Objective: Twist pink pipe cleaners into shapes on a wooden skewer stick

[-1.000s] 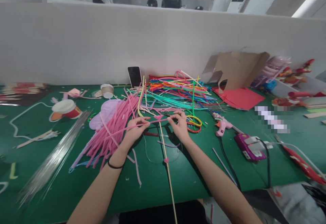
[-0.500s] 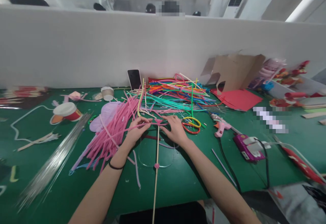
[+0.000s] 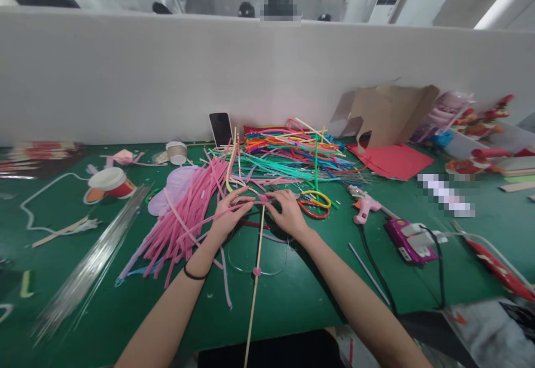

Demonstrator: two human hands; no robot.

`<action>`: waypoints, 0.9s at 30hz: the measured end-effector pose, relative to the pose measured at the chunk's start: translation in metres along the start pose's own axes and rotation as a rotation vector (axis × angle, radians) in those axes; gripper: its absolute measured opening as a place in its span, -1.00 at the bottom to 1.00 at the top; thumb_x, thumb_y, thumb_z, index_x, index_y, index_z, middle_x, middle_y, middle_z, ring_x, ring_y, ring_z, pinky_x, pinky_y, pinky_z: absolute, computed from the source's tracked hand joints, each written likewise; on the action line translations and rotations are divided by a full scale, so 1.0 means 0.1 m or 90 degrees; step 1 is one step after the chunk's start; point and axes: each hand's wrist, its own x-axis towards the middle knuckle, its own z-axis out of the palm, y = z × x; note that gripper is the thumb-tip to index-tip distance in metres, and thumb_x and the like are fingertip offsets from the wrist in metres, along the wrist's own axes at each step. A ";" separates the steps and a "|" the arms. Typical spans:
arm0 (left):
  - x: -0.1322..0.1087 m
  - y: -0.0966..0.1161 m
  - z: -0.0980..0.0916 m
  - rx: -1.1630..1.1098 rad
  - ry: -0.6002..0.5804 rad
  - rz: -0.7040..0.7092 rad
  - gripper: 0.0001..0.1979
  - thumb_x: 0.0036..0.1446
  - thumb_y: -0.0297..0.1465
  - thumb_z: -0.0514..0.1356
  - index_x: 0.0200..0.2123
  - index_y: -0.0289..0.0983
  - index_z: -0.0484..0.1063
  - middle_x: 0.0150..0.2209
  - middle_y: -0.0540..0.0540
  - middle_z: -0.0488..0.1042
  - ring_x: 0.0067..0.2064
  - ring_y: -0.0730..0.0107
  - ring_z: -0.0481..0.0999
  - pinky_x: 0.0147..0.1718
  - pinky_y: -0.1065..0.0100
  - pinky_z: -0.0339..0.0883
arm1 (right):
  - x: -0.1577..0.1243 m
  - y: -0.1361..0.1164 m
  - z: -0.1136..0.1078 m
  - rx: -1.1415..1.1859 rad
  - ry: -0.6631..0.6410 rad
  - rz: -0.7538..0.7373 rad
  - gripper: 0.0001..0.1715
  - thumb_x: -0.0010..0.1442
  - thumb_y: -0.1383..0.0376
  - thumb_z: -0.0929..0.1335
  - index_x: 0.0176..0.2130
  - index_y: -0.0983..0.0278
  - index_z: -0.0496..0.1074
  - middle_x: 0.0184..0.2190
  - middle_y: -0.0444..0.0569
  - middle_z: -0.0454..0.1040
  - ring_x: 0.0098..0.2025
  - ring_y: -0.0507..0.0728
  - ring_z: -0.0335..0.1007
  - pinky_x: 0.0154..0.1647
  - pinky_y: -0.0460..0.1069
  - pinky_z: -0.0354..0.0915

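My left hand (image 3: 230, 215) and my right hand (image 3: 286, 212) meet at the top of a thin wooden stick (image 3: 254, 279) that runs toward me over the green table (image 3: 301, 290). Both hands pinch a pink pipe cleaner (image 3: 196, 220) that is wound round the stick's top end. A small pink wrap (image 3: 256, 271) sits lower on the stick. A heap of pink pipe cleaners (image 3: 184, 212) lies just left of my left hand.
A pile of mixed-colour pipe cleaners (image 3: 292, 153) lies behind my hands, with a phone (image 3: 220, 128) leaning on the white partition. A pink glue gun (image 3: 363, 203), a purple device (image 3: 409, 242) and cables are on the right. Silver wires (image 3: 92, 262), a paper cup (image 3: 111, 183) and a tape roll (image 3: 176, 151) are on the left.
My hands have drawn closer together at the stick's top. The stick's near end has swung left, from right of centre to left of centre.
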 end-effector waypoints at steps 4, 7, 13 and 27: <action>0.00 -0.01 0.00 0.029 -0.008 -0.011 -0.51 0.02 -0.26 0.33 0.01 -0.34 0.44 -0.07 -0.26 0.57 0.01 0.10 0.54 0.06 0.09 0.36 | 0.00 -0.02 -0.03 -0.058 -0.011 -0.015 -0.69 0.28 0.20 0.29 -0.05 0.26 0.47 -0.17 0.06 0.51 -0.06 0.23 0.28 -0.01 0.13 0.22; 0.00 -0.04 -0.01 0.033 -0.018 -0.017 -0.52 0.00 -0.26 0.33 -0.01 -0.34 0.45 -0.04 -0.27 0.56 0.02 0.08 0.53 0.07 0.08 0.35 | 0.00 -0.03 -0.05 -0.112 -0.027 -0.030 -0.69 0.30 0.19 0.27 -0.06 0.27 0.48 -0.18 0.08 0.52 -0.05 0.25 0.27 -0.03 0.14 0.20; 0.00 0.02 -0.03 0.009 -0.059 -0.041 -0.49 -0.04 -0.26 0.36 -0.01 -0.31 0.43 0.03 -0.28 0.51 0.09 0.06 0.48 0.11 0.04 0.30 | 0.00 -0.04 -0.08 -0.082 -0.025 -0.015 -0.72 0.26 0.20 0.31 -0.09 0.26 0.49 -0.20 0.07 0.54 -0.05 0.25 0.30 -0.03 0.14 0.21; 0.06 1.07 -0.99 0.592 0.416 0.104 -0.61 0.02 -0.37 0.26 -0.04 -0.30 0.43 0.06 -0.29 0.44 0.20 -0.20 0.27 0.15 -0.10 0.10 | 0.19 -0.15 -0.18 0.566 -0.008 0.276 -0.57 -0.05 0.16 0.47 -0.16 0.27 0.50 -0.25 -0.03 0.54 -0.26 0.08 0.45 -0.14 0.02 0.37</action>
